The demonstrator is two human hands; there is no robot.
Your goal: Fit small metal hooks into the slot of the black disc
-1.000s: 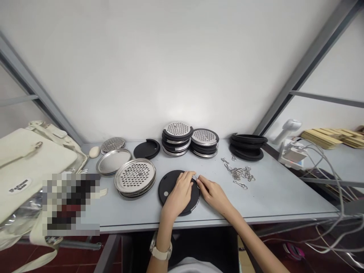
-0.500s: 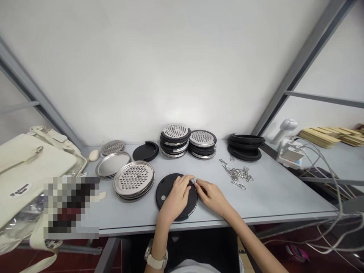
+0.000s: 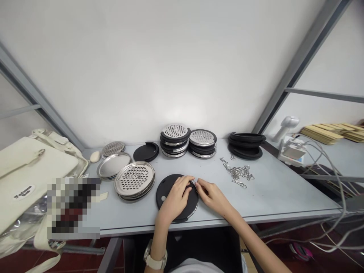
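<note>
A round black grater base [image 3: 166, 188] lies near the table's front edge, with a strip of shiny metal along its right rim. Across its upper right part lies my left hand [image 3: 178, 195], fingers bent and closed at the rim. My right hand [image 3: 211, 194] pinches a small metal clip [image 3: 193, 182] at that same rim, its fingertips close to the left ones. Part of the clip is hidden by the fingers. Right of the hands, several loose metal snap clips [image 3: 238, 172] lie in a pile.
Perforated metal grater discs [image 3: 135, 177] and plain metal discs [image 3: 113, 165] are stacked at left. Assembled graters [image 3: 175, 131] stand in two stacks behind. Black bases [image 3: 246, 146] are piled back right. A cream bag [image 3: 36, 167] sits far left; a handheld scanner [image 3: 286, 127] stands right.
The camera view has shifted slightly. Both hands stay at the base's upper right rim, with only slight finger movement around the metal clip.
</note>
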